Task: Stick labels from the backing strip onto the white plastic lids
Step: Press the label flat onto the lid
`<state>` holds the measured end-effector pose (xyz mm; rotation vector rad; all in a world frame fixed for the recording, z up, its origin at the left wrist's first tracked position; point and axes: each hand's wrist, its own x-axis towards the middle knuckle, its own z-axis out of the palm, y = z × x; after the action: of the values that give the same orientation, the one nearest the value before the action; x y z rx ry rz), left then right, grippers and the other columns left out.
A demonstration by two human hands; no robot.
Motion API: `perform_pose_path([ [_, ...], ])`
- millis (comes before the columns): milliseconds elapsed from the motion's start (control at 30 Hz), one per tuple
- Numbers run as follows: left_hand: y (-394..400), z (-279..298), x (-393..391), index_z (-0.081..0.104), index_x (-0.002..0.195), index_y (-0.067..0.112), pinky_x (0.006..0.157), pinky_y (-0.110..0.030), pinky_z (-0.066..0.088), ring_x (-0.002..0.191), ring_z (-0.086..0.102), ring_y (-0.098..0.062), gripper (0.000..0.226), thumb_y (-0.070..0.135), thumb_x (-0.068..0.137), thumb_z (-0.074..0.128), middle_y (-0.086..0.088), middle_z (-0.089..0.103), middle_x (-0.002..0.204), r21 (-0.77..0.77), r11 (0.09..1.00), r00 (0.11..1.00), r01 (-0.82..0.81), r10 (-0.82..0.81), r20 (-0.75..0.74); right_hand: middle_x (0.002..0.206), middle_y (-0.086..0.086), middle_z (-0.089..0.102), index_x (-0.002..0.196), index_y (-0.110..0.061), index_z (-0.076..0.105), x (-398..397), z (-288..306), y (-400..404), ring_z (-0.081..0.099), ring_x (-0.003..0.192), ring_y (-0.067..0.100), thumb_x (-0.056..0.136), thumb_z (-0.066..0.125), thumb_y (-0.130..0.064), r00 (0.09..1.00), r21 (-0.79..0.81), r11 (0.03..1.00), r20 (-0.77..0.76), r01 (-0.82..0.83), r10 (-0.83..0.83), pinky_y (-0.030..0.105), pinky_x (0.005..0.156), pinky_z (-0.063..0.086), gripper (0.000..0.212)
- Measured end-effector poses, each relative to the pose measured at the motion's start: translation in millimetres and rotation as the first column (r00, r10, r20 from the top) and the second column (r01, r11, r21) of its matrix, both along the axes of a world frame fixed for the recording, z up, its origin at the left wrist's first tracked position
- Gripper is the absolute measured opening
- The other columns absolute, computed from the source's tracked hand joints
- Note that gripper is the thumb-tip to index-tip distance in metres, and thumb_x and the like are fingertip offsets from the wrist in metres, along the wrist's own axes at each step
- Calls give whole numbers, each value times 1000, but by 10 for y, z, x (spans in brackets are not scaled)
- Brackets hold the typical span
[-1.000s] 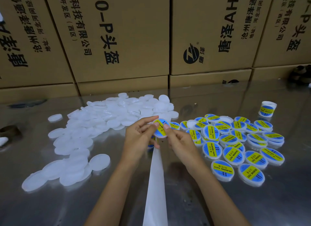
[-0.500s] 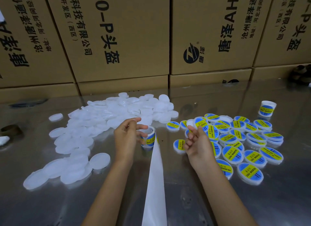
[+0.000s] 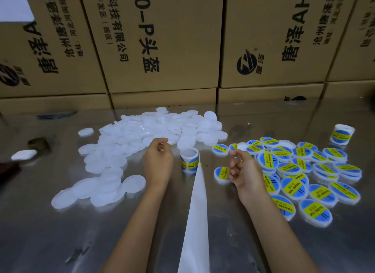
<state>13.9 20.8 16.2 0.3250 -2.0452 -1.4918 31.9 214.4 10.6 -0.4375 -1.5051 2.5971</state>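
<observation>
A pile of blank white lids covers the left middle of the shiny metal table. Labelled lids with blue and yellow stickers lie in a cluster on the right. The label roll stands between my hands, and its white backing strip runs toward me. My left hand hovers at the near edge of the blank pile, fingers loosely curled, fingertips just short of a lid, holding nothing. My right hand is empty with relaxed fingers, beside a single labelled lid.
Large cardboard boxes stand as a wall along the back of the table. A second label roll stands at the far right. At the left sit a brown ring and a small white object.
A second ago both hands held a freshly labelled lid. The right hand set it down beside the labelled cluster, and the left hand moved past the roll to the blank pile.
</observation>
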Motion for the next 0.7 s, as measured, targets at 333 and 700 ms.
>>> perform_pose_path([
  [333,-570,-65,-591,50,142,8,104,-38,31,133,36,-32,47,9,95,52,-12,43,145,-787,607,931,107,217,294,51,1,46,78,-12,66,-35,-73,-162,37,40,11,93,53,-14,998,289,956,-47,56,-45,22,38,31,20],
  [700,-709,-160,-717,64,130,4,100,-38,42,122,51,-35,33,13,98,60,-19,59,130,-635,771,960,39,148,239,54,5,45,80,-6,66,-122,-123,-200,39,44,11,93,50,-10,992,399,911,-108,105,-67,23,40,33,21],
])
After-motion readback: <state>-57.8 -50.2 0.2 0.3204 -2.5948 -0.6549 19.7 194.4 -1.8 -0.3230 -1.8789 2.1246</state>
